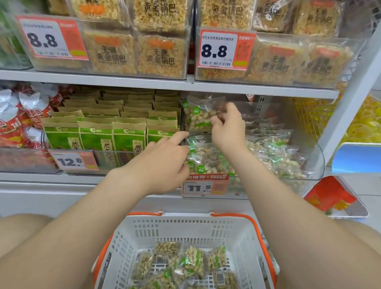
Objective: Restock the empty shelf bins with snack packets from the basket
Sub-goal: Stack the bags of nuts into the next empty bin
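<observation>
A white basket (pixel 242 235) with orange handles sits low in front of me, holding several clear nut packets (pixel 190 262) with green labels. On the lower shelf a clear bin (pixel 315 156) holds several of the same packets. My right hand (pixel 227 128) reaches into that bin and pinches an upright nut packet (pixel 198 116) at its right edge. My left hand (pixel 166 166) is at the bin's left front, its forefinger stretched out and its other fingers curled on the packets (pixel 205 159) lying there.
Green and brown pouches (pixel 108 131) fill the bin to the left, above a 12.8 price tag. Red and white bags (pixel 7 124) lie at far left. Rice-crisp packs (pixel 161 54) fill the upper shelf. A 11.5 price tag (pixel 204 186) hangs on the nut bin's front.
</observation>
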